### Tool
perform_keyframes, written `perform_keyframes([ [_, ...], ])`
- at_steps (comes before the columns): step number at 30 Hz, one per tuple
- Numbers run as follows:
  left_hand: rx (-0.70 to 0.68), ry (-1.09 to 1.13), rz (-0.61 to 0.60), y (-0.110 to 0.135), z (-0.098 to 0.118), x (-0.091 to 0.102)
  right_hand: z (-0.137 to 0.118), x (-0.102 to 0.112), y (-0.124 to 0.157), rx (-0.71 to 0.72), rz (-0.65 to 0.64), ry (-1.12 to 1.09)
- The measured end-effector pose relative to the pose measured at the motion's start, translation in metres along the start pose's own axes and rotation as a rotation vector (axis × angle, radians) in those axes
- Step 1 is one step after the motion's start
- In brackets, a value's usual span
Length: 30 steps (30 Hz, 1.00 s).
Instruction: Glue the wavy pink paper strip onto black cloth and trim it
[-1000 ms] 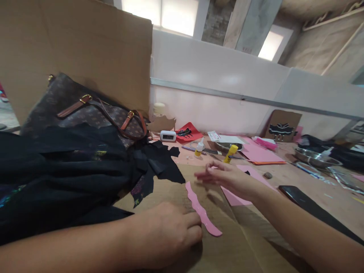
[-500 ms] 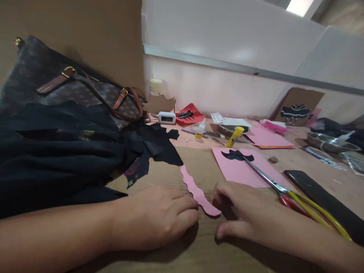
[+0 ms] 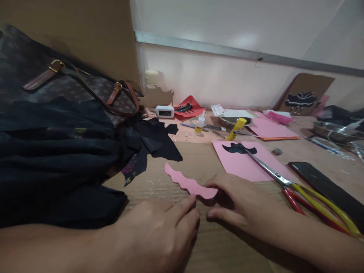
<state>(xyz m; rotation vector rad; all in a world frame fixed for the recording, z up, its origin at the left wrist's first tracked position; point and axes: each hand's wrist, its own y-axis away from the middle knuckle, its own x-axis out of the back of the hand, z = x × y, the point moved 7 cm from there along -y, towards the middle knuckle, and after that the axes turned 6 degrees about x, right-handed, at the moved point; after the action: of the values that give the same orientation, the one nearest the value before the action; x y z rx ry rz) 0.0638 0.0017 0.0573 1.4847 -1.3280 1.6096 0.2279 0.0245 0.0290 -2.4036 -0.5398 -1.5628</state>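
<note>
Pink paper strip (image 3: 189, 184), one long edge cut into waves, lies flat on the cardboard-covered surface (image 3: 199, 159) at the centre of the view, running from ten o'clock down to four o'clock. Judging by its finished outline, the cutting of this strip looks done. The scissors (image 3: 273, 175) lie set down at three o'clock, their blades across a pink sheet (image 3: 241, 167) that carries a black cut-out (image 3: 239, 148). The strip is not stuck to anything, and a glue stick (image 3: 236, 129) stands unused at one o'clock, so any fixing appears to remain.

Left hand (image 3: 162, 231) comes in from seven o'clock, palm down, fingers loosely curled, one fingertip touching the strip's lower edge; it grips nothing. Right hand (image 3: 244, 204) comes in from four o'clock, also palm down, forefinger resting on the strip's near end, thumb spread apart below it; it is narrowly open rather than closed on the paper.

Black paper scraps (image 3: 159, 142) sit at eleven o'clock. A dark cloth (image 3: 57, 159) and a brown handbag (image 3: 71, 91) fill nine to ten o'clock. A black phone (image 3: 321, 182) lies beyond the scissors.
</note>
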Motion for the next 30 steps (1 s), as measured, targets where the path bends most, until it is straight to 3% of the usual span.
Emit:
perform_keyframes([
  [11,0.019,-0.010,0.015,-0.002,0.001,0.001,-0.013,0.004,-0.001,0.169,0.133,0.048],
  [24,-0.042,0.015,-0.064,0.000,0.007,-0.004,-0.019,0.005,-0.005,0.177,0.135,0.064],
  [30,-0.034,0.030,-0.039,0.000,0.005,-0.007,-0.017,0.006,-0.002,0.145,0.123,0.024],
])
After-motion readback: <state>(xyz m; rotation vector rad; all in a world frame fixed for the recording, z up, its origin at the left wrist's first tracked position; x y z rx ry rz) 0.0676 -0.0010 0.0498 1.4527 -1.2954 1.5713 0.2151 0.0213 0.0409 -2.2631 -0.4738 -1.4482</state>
